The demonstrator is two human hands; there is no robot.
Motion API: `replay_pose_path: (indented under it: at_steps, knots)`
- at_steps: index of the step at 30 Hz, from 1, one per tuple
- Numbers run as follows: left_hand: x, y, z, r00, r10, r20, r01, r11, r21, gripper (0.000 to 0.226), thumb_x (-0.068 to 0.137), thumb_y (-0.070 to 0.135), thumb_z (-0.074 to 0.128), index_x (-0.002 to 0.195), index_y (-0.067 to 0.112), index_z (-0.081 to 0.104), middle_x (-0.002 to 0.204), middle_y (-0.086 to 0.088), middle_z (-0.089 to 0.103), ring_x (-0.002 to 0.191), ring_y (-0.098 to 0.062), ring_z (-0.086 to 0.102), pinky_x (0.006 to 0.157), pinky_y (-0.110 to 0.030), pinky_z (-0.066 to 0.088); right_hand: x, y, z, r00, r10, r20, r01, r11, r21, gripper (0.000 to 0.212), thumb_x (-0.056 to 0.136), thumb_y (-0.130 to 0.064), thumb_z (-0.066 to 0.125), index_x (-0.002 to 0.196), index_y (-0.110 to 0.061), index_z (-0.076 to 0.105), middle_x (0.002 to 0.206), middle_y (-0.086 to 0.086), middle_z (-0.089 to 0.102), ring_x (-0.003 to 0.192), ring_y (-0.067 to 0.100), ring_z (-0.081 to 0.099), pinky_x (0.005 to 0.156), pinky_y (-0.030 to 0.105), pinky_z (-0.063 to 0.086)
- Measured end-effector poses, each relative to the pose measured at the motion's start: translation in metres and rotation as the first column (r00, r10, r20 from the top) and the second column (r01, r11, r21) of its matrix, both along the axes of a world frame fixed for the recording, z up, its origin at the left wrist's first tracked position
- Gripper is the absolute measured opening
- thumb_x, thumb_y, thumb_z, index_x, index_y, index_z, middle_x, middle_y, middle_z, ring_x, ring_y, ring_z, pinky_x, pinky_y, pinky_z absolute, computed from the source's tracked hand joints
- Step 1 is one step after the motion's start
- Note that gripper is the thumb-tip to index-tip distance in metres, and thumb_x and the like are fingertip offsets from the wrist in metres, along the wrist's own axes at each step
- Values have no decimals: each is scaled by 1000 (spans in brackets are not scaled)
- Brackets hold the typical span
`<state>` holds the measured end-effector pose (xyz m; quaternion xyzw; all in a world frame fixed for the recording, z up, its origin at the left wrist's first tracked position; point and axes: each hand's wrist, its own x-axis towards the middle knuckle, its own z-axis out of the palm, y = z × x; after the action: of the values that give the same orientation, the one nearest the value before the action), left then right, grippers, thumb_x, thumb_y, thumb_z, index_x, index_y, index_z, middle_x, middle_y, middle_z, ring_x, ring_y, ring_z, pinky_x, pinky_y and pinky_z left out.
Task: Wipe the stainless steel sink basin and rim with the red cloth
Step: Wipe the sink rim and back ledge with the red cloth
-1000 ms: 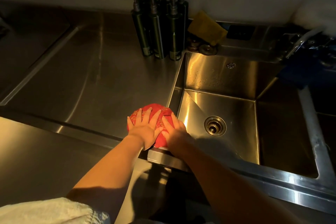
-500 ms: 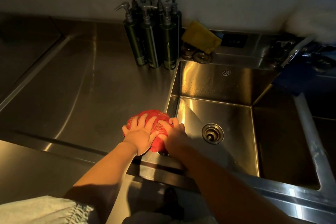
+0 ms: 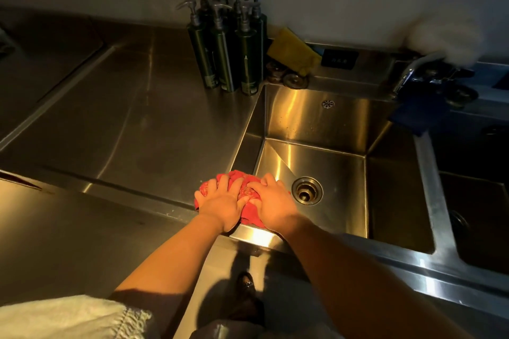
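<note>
The red cloth [image 3: 237,177] is bunched on the front left corner of the stainless steel sink rim [image 3: 259,237]. My left hand [image 3: 220,202] presses on its left part with fingers spread. My right hand [image 3: 274,201] grips its right part, fingers curled over the bunch at the basin's edge. Beside them lies the basin [image 3: 330,162], its round drain [image 3: 306,190] just right of my right hand. Most of the cloth is hidden under my hands.
Several dark green pump bottles [image 3: 228,49] stand at the basin's back left corner. A yellow cloth [image 3: 292,49] and small round caps [image 3: 292,80] lie behind the basin. The faucet [image 3: 413,74] with a blue cloth [image 3: 418,115] is at the back right. A second basin [image 3: 482,215] lies right.
Both hands have drawn the cloth toward the front edge of the counter, onto the sink's front left corner. The right hand's fingers have curled tighter over the bunch.
</note>
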<state>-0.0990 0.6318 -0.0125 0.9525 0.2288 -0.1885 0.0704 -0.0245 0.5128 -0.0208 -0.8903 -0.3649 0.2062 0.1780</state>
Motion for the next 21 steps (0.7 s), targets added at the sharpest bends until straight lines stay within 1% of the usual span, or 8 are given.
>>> replay_pose_path:
  at_steps: [4,7,10,13,15,18,21]
  knots:
    - [-12,-32,1,998,49,33,-47,997,-61,51,97,54,20,145,36,15,150,-2,19,133,-29,22,103,-55,26,-8,-30,8,998,24,65,-24,1000,-7,36,94,-28,47,130,-26,49,130,6,40,113,28,42,96,39,40]
    - [-18,-55,4,997,23,68,-18,998,-62,52,97,54,20,145,35,14,150,-3,18,134,-29,21,103,-55,25,-12,-54,13,997,29,67,-28,999,-19,36,94,-27,47,130,-26,50,129,6,39,114,28,42,97,40,40]
    - [-19,-84,5,995,-14,96,20,998,-61,54,97,55,20,146,36,12,152,-3,14,135,-30,19,103,-55,24,-13,-89,18,998,29,63,-28,999,-19,37,93,-27,49,131,-27,48,130,6,38,113,30,44,98,45,41]
    - [-13,-121,3,996,-42,85,50,994,-97,58,96,57,18,148,36,6,155,-3,8,139,-32,12,106,-60,17,-8,-133,21,999,-22,30,22,1000,-1,38,93,-28,50,130,-32,46,131,4,37,114,29,43,97,44,42]
    - [-7,-141,1,996,-49,76,57,991,-118,60,96,58,18,149,35,2,158,-3,4,142,-32,6,108,-61,12,-6,-158,22,997,-65,39,66,998,-24,36,92,-33,49,128,-36,45,131,1,34,117,27,39,96,46,42]
    - [-6,-155,-2,995,-55,85,65,991,-119,61,97,57,18,150,33,-1,158,-4,1,144,-32,2,110,-62,7,-8,-173,22,989,-116,91,123,990,-73,34,92,-44,44,125,-37,46,136,-1,30,125,26,30,100,51,36]
    - [-10,-152,-3,993,-54,107,63,995,-83,59,97,55,19,150,33,3,157,-4,5,143,-30,7,109,-61,10,-13,-160,18,983,-148,110,150,989,-3,36,93,-44,38,126,-32,47,144,1,29,133,26,27,108,53,28]
